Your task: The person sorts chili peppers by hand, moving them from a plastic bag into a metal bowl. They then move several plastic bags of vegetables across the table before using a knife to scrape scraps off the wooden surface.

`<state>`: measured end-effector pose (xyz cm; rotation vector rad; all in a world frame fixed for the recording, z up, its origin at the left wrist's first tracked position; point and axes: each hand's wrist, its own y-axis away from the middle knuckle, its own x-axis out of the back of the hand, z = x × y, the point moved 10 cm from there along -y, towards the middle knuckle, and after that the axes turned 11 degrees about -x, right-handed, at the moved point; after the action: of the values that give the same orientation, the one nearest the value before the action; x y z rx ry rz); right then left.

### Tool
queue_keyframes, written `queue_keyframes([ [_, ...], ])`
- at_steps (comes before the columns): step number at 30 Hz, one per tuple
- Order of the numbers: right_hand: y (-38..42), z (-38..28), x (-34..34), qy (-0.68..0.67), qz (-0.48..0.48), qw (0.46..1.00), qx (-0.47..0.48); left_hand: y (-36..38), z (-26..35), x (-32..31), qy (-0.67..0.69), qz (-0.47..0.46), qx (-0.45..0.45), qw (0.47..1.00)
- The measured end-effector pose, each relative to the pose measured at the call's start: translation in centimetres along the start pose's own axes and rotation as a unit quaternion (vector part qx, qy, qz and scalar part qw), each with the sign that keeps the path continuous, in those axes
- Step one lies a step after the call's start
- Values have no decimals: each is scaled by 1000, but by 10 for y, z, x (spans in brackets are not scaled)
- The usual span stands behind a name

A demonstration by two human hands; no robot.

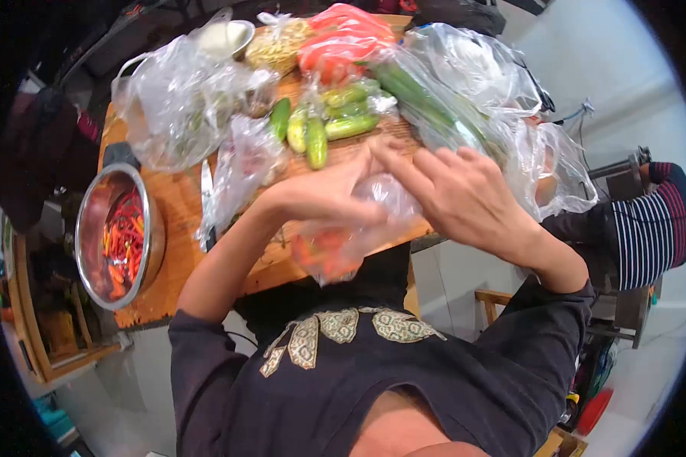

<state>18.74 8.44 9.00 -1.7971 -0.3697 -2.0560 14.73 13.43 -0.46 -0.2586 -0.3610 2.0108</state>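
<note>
A clear plastic bag [324,255] with orange-red pieces, probably chillies, in its lower end hangs at the table's front edge. My left hand [328,190] is closed at the bag's upper part, partly smeared by motion. My right hand [465,194] has its fingers bent and pinched on the twisted upper plastic, close to the left fingertips. Just beyond the hands lie several green cucumbers [316,142], some of them in thin plastic.
A metal bowl [156,228] of red and orange chillies stands at the table's left edge. A knife [206,183] lies beside a plastic bag [244,156]. Farther back are a red bag [343,38] and long green vegetables [419,95] in plastic. Another person's striped sleeve or leg [652,228] shows right.
</note>
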Motion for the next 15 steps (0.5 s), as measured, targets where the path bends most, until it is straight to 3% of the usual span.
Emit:
queue_keyframes([
  [2,10,1,6,-68,17,997,37,10,29,-30,-56,-183,111,975],
  [5,32,13,4,-208,-105,972,27,29,22,-53,64,-194,222,953],
  [8,48,21,-5,-394,-184,900,12,5,59,-46,-216,-241,58,944],
  [12,59,21,-37,-677,-254,690,-28,-12,99,-42,-392,-221,-63,891],
  [14,63,31,-60,-733,-279,617,-65,-19,106,-29,-466,-149,-72,869],
  [15,61,41,-73,-769,-240,578,-135,-23,108,-21,-522,-125,-57,842],
])
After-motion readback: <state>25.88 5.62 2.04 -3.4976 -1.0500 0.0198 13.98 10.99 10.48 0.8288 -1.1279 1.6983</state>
